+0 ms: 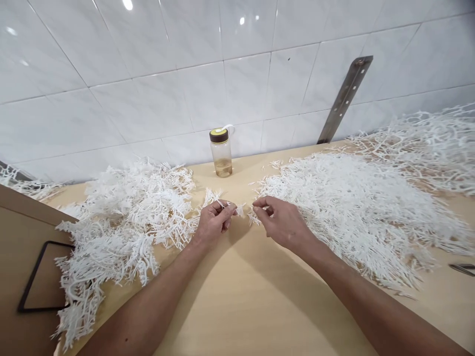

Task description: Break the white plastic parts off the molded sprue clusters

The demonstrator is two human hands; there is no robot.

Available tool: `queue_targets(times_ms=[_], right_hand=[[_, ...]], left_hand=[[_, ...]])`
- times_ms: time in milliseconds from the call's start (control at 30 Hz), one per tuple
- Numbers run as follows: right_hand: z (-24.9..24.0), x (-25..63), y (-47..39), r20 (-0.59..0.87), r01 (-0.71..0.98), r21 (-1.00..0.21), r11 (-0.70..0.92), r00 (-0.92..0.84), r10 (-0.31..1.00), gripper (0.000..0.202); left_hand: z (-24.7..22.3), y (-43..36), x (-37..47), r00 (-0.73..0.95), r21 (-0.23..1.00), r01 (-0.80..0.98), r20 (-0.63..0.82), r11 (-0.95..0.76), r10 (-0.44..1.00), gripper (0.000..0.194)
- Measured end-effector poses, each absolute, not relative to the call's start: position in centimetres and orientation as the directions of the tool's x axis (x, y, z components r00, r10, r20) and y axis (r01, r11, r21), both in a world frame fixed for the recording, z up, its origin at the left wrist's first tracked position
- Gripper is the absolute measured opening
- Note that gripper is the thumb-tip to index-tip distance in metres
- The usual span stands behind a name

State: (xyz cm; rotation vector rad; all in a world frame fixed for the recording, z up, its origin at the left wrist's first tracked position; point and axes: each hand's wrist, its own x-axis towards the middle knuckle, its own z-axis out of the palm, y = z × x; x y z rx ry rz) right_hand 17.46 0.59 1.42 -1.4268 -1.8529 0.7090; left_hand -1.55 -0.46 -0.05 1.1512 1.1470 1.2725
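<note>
Near the middle of the table, my left hand (212,221) is closed in a pinch on a small white branched plastic piece (240,209), whose thin prongs stick out past the fingertips. A short gap to the right, my right hand (281,220) is closed too, thumb against forefinger; what its tips hold, if anything, is too small to make out. Small white prongs (254,217) show just below those tips. A loose heap of white branched pieces (129,212) lies left of my left hand. Beyond my right hand spreads a wide pile of thin white pieces (363,207).
A clear bottle (222,160) with a dark and yellow lid stands on the wooden table (237,296), near the tiled wall (148,109). A metal bracket (345,101) leans there. Larger white branching pieces (438,148) lie far right. At left is a brown box (29,262) with a black handle.
</note>
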Motion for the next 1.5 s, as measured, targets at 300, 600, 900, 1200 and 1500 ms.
queue_targets(times_ms=[300, 600, 900, 1200, 1500], right_hand=[[1.1, 15.9, -0.2, 0.027, 0.345, -0.932, 0.107, -0.229, 0.973, 0.017], [0.3, 15.6, -0.6, 0.324, 0.444, -0.809, 0.386, -0.212, 0.922, 0.005], [0.1, 16.0, -0.3, 0.608, 0.499, -0.581, 0.643, -0.259, 0.75, 0.01], [-0.5, 15.4, -0.3, 0.549, 0.41, -0.694, 0.592, -0.23, 0.803, 0.006], [-0.3, 15.3, -0.6, 0.208, 0.258, -0.937, 0.234, -0.124, 0.97, 0.015]], left_hand=[[0.2, -1.2, -0.9, 0.054, 1.0, 0.002, 0.021, -0.022, 0.998, 0.033], [0.3, -1.0, -0.5, -0.013, 0.995, -0.084, -0.055, 0.054, 0.998, 0.025], [0.6, -1.0, -0.7, 0.072, 0.989, 0.021, -0.145, 0.143, 0.987, 0.037], [0.7, -0.9, -1.0, 0.047, 0.986, -0.13, -0.099, 0.104, 0.994, 0.036], [0.6, -0.3, -1.9, 0.231, 0.932, -0.308, -0.12, 0.19, 0.965, 0.029]])
